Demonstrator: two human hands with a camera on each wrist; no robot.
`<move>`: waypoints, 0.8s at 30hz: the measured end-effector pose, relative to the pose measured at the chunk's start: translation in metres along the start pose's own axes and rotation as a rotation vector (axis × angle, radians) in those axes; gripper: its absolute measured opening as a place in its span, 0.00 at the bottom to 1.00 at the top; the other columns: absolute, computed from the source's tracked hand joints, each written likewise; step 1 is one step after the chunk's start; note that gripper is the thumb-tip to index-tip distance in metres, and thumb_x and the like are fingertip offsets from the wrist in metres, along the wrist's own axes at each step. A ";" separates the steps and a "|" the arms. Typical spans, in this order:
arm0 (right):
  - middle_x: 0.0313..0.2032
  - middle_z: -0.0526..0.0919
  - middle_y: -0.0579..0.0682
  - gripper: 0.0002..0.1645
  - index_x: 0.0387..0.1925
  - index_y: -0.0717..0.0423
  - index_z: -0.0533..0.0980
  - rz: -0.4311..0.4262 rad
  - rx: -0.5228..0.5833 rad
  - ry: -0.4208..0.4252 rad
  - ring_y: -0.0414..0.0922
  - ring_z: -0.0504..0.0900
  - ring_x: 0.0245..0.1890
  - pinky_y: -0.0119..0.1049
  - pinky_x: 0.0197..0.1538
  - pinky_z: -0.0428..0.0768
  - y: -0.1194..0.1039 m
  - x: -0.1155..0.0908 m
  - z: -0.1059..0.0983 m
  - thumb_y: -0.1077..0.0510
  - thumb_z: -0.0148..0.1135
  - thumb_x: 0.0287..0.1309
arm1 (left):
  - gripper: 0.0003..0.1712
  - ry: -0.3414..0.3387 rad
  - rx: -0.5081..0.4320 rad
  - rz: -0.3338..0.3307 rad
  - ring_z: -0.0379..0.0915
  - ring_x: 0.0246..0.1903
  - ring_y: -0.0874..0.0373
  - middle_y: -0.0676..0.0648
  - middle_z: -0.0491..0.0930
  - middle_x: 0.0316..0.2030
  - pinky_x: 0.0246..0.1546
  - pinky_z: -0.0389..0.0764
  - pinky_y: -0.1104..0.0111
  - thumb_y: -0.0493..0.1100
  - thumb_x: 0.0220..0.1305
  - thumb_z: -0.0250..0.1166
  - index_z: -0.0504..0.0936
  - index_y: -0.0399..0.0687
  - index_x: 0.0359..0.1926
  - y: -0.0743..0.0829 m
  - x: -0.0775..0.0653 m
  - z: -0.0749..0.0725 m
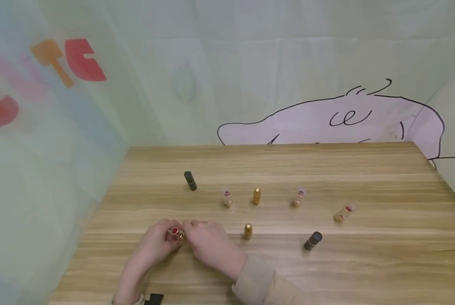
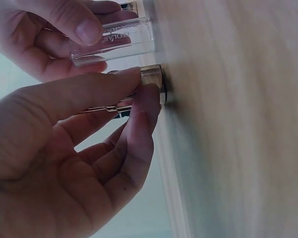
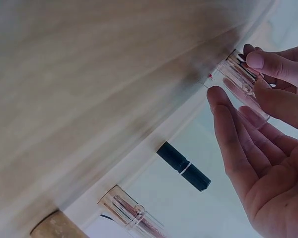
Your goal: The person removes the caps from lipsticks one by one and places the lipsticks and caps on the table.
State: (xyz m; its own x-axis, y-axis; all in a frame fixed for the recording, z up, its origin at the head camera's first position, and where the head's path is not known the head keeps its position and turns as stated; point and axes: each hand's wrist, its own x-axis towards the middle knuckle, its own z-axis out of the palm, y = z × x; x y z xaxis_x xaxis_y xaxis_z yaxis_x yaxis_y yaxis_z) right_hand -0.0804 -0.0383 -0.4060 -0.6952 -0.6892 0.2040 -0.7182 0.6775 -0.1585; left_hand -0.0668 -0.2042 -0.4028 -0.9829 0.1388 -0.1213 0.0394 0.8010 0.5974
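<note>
My left hand (image 1: pixel 156 242) pinches the gold base of a lipstick (image 2: pixel 153 76) between thumb and forefinger, close over the wooden table (image 1: pixel 364 267). Its red tip shows from above in the head view. Right beside it, my right hand (image 1: pixel 210 242) holds a clear lipstick cap (image 2: pixel 126 40) with printed lettering, between its thumb and fingers. In the left wrist view the cap is off to the side of the lipstick, separate from it. From the right wrist, the clear cap overlaps the lipstick, and the right fingers (image 3: pixel 226 124) extend along it.
Clear-capped lipsticks (image 1: pixel 228 200), (image 1: pixel 298 198) stand behind the hands, and a third capped lipstick (image 1: pixel 344 213) is farther right. Two gold bullet-shaped tubes (image 1: pixel 256 197), (image 1: pixel 248 231) stand nearer the middle. A black tube (image 1: pixel 190 181) is at back left, another black tube (image 1: pixel 313 240) at right.
</note>
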 end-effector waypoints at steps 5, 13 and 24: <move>0.28 0.82 0.42 0.12 0.39 0.52 0.76 0.006 -0.016 -0.019 0.34 0.76 0.22 0.22 0.21 0.67 -0.001 0.001 0.000 0.61 0.65 0.51 | 0.15 0.000 0.019 0.000 0.73 0.30 0.62 0.50 0.79 0.32 0.32 0.76 0.68 0.34 0.46 0.72 0.82 0.45 0.38 0.001 0.000 -0.001; 0.27 0.80 0.42 0.12 0.39 0.52 0.76 0.009 -0.001 -0.030 0.33 0.73 0.20 0.22 0.19 0.65 -0.001 -0.001 0.000 0.62 0.66 0.50 | 0.15 0.000 0.027 -0.014 0.74 0.30 0.62 0.51 0.80 0.32 0.32 0.77 0.67 0.34 0.46 0.72 0.82 0.45 0.38 0.001 0.000 0.000; 0.29 0.81 0.43 0.14 0.44 0.52 0.75 0.006 -0.002 -0.017 0.34 0.73 0.21 0.22 0.20 0.67 -0.001 -0.001 -0.001 0.58 0.64 0.54 | 0.16 -0.010 0.013 -0.027 0.74 0.30 0.61 0.50 0.78 0.32 0.32 0.76 0.68 0.36 0.46 0.73 0.82 0.45 0.40 0.002 -0.001 0.000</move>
State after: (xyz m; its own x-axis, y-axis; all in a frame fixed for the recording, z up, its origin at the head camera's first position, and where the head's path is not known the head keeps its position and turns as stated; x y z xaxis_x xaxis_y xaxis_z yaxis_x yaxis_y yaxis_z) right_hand -0.0790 -0.0386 -0.4053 -0.6999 -0.6894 0.1867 -0.7140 0.6821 -0.1580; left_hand -0.0662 -0.2028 -0.4017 -0.9818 0.1225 -0.1449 0.0151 0.8117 0.5838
